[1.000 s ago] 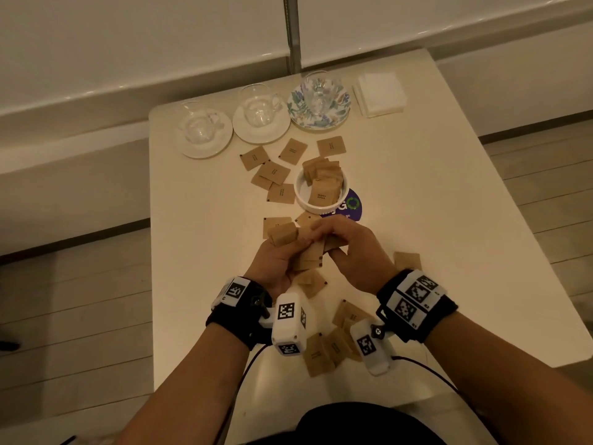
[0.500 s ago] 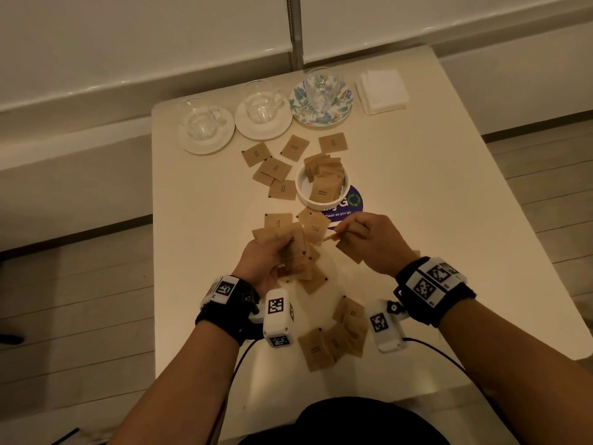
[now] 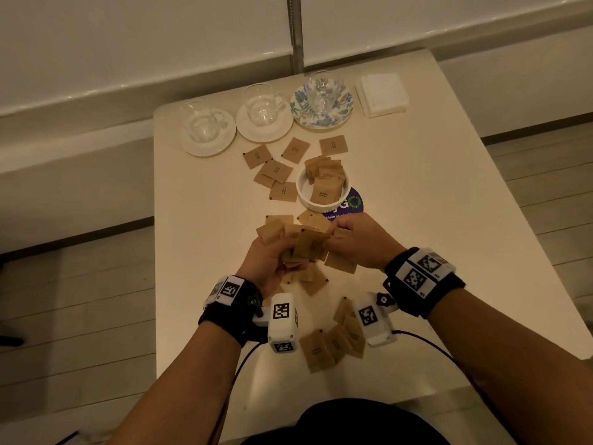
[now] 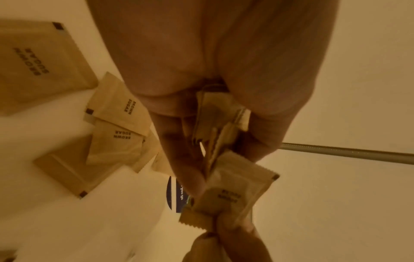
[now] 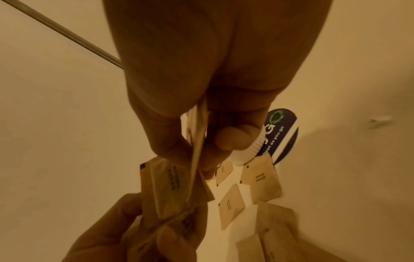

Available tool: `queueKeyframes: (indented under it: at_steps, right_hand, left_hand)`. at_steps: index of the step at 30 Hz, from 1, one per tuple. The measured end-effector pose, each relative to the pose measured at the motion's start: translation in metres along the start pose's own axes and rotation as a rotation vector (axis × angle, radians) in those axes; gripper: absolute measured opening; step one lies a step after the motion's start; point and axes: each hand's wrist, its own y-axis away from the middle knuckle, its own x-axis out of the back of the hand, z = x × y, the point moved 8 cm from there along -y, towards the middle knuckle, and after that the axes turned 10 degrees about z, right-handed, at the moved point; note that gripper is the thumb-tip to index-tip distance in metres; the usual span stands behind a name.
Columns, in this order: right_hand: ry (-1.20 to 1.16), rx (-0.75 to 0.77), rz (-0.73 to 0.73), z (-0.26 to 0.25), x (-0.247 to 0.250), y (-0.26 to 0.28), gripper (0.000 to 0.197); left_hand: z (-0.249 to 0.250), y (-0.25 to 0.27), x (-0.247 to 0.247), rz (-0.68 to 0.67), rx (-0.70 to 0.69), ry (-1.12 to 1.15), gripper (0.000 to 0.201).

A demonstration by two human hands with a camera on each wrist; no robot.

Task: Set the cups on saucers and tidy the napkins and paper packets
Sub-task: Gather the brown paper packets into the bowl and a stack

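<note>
Cream table (image 3: pixel 417 194) — saucers (image 3: pixel 208 139), napkins (image 3: pixel 383 94), white bowl (image 3: pixel 322 194), scattered packets (image 3: pixel 276 170).

Three glass cups (image 3: pixel 260 104) on saucers (image 3: pixel 265 127), brown packets (image 3: pixel 276 170) scattered, napkins (image 3: pixel 383 94) stacked

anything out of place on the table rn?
Yes: brown sugar packets lie scattered loose around the white bowl and near the table's front edge, not in it. Both the left hand and right hand grip bunches. Cups sit on saucers.
</note>
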Motion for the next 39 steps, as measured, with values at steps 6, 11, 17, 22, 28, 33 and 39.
queueKeyframes:
  at_steps: [6,11,17,22,28,33,39]
  right_hand:
    - [-0.056,-0.017,0.012,-0.004,-0.004,-0.001,0.009]
    - [-0.003,-0.113,-0.022,0.005,-0.003,0.0,0.015]
    - [-0.063,-0.228,-0.165,-0.003,-0.019,0.003,0.026]
    - [-0.342,-0.302,-0.072,-0.008,-0.016,0.005,0.025]
    - [-0.392,-0.371,-0.045,0.004,-0.016,0.007,0.024]
    - [-0.55,-0.361,0.034,0.008,-0.005,0.006,0.027]
    - [-0.666,-0.419,0.1,0.021,-0.002,0.011,0.016]
  left_hand:
    - [-0.002,0.0,-0.002,0.04,0.053,0.036,0.024]
    - [0.021,-0.007,0.012,0.133,-0.133,-0.098,0.007]
    - [0.03,0.008,-0.022,-0.067,-0.479,-0.682,0.018]
    - [0.005,0.014,-0.032,-0.198,-0.243,-0.402,0.04]
    - [-0.006,0.01,-0.028,-0.108,-0.116,-0.316,0.021]
    - [-0.013,0.004,-0.015,0.003,0.054,-0.044,0.017]
    - [-0.006,0.001,-0.007,0.019,0.011,0.109,0.026]
